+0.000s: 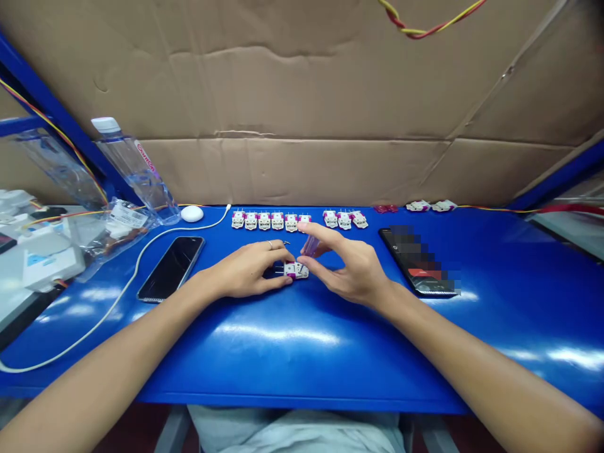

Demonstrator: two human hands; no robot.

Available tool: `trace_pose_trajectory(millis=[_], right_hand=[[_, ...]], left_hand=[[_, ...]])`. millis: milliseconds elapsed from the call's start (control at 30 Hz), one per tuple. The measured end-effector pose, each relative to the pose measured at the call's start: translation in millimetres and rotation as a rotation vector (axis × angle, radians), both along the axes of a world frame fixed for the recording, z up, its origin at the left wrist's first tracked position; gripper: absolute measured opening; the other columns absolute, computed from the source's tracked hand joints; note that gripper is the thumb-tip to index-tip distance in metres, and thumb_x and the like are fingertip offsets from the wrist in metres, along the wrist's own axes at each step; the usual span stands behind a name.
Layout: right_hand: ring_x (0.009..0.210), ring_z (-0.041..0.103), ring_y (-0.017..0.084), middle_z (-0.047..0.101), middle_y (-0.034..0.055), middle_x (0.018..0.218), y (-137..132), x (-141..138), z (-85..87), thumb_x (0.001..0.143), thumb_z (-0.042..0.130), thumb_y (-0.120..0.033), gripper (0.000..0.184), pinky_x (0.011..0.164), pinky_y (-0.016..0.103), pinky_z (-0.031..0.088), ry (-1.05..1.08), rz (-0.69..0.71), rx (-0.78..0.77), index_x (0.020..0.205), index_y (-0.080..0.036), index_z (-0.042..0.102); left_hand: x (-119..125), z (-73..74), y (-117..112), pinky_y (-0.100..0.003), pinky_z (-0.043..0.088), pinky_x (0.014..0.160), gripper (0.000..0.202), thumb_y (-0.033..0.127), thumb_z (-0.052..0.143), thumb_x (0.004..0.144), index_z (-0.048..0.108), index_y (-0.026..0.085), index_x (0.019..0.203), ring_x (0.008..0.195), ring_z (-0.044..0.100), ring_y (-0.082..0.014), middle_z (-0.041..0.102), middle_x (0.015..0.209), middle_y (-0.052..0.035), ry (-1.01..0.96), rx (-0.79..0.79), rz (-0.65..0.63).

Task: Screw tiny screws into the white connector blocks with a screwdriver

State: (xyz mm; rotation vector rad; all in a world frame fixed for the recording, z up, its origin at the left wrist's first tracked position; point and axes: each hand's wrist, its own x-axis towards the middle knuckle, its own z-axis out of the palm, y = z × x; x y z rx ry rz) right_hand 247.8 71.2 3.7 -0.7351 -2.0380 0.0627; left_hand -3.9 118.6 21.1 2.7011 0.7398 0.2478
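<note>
My left hand (250, 269) pinches a small white-and-magenta electronic module (296, 270) at its fingertips, with a dark part (274, 272) half hidden behind the fingers. My right hand (349, 267) hovers just beyond the module with thumb and forefinger spread. A translucent purple piece (310, 246) stands between those fingers, and I cannot tell whether they grip it. Beyond both hands, a row of several matching modules (271, 221) lies on the blue tabletop (283, 352).
A black phone (170, 268) lies left of my hands and another (418, 263) lies right. A white cable (136, 270) curves along the left. Clear plastic bottles (136, 170) and white boxes (51, 258) crowd the left; a cardboard wall (302, 82) stands behind.
</note>
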Motion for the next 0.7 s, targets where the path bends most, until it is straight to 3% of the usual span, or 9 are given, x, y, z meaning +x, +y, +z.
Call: trace_pose_trajectory(millis=[200,400,533,600,700], right_hand=[[0.089,0.083,0.018,0.083,0.0022,0.118,2.6,-0.3,-2.0,0.108,0.058,-0.017,0.072,0.084,0.032,0.072,-0.03,0.051,-0.07,0.173,-0.035,0.033],[0.104,0.084,0.02,0.075,0.006,0.147,1.1,-1.0,-0.5,0.108,0.059,-0.017,0.075,0.093,0.034,0.072,-0.05,0.066,-0.064,0.174,-0.036,0.03],[0.12,0.082,0.021,0.075,0.0053,0.148,-0.5,-3.6,1.0,0.108,0.059,-0.013,0.073,0.107,0.036,0.068,-0.035,0.066,0.001,0.173,-0.035,0.035],[0.121,0.081,0.021,0.076,0.0043,0.146,-0.3,-3.9,0.6,0.108,0.064,-0.015,0.07,0.107,0.035,0.068,-0.017,0.044,0.04,0.17,-0.036,0.041],[0.122,0.081,0.022,0.075,0.0062,0.148,0.7,-2.6,-0.7,0.108,0.061,-0.017,0.071,0.106,0.037,0.069,-0.037,0.045,-0.001,0.173,-0.034,0.036]], left_hand=[[-1.0,-1.0,0.9,-0.038,0.057,0.096,0.031,0.043,0.064,0.108,0.07,0.02,0.128,0.113,0.072,-0.0274,0.071,0.128,-0.0112,0.007,0.02,0.002],[-0.6,-0.7,0.5,-0.039,0.057,0.098,0.033,0.044,0.063,0.108,0.07,0.02,0.13,0.115,0.072,-0.0285,0.071,0.131,-0.0123,-0.004,0.008,0.002],[-0.6,-1.5,0.3,-0.04,0.058,0.098,0.034,0.045,0.063,0.109,0.071,0.021,0.131,0.115,0.072,-0.0294,0.072,0.131,-0.0125,-0.015,0.005,0.005],[-1.0,-2.2,0.5,-0.04,0.058,0.098,0.033,0.046,0.062,0.109,0.071,0.021,0.128,0.115,0.072,-0.0293,0.072,0.128,-0.0121,-0.024,0.003,0.0],[-1.5,-2.8,0.8,-0.039,0.058,0.097,0.033,0.044,0.063,0.108,0.071,0.021,0.13,0.116,0.072,-0.0294,0.072,0.13,-0.0125,-0.03,0.002,-0.007]])
